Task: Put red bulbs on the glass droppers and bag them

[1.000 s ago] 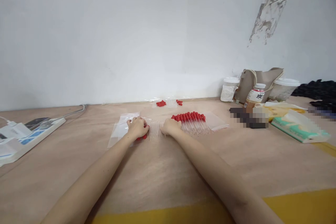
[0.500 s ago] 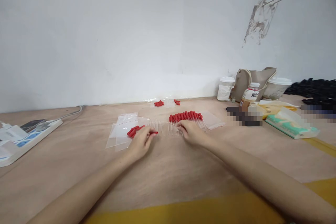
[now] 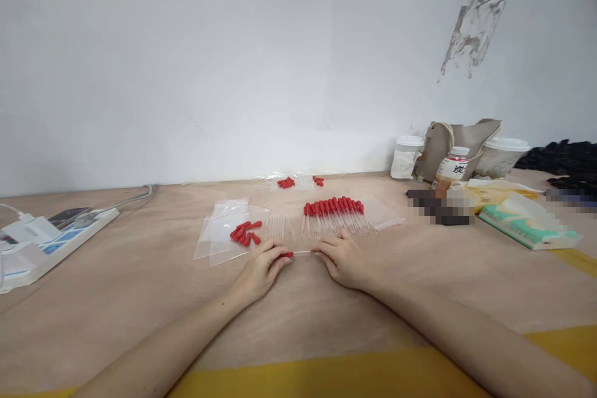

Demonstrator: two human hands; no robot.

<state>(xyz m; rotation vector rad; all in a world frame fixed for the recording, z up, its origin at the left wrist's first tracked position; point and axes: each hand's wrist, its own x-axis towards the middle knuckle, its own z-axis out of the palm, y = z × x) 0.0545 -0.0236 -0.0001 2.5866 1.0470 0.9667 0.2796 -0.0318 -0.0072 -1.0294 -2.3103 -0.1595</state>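
My left hand (image 3: 262, 268) is closed on a red rubber dropper bulb (image 3: 288, 254), whose open end sticks out past the fingertips. From the right, my right hand (image 3: 344, 259) pinches a thin clear dropper tube (image 3: 302, 252). The tube lies level between the hands, its left end at the bulb's mouth; I cannot tell how far it is inside. Behind my right hand is a row of droppers with red bulbs (image 3: 334, 206). Loose red bulbs (image 3: 242, 234) rest on clear plastic bags (image 3: 227, 211) beyond my left hand. Several bare tubes (image 3: 278, 225) lie between these groups.
More red bulbs (image 3: 286, 183) and tubes lie in clear plastic by the wall. A power strip (image 3: 65, 239) with chargers is at left. At right stand a lidded cup (image 3: 407, 157), a bottle (image 3: 450, 171), a bag (image 3: 431, 152) and a tissue pack (image 3: 527, 227).
Both hands have come nearer to me, away from the piles. The bulb in my left hand and the tube from my right hand are now lined up end to end.
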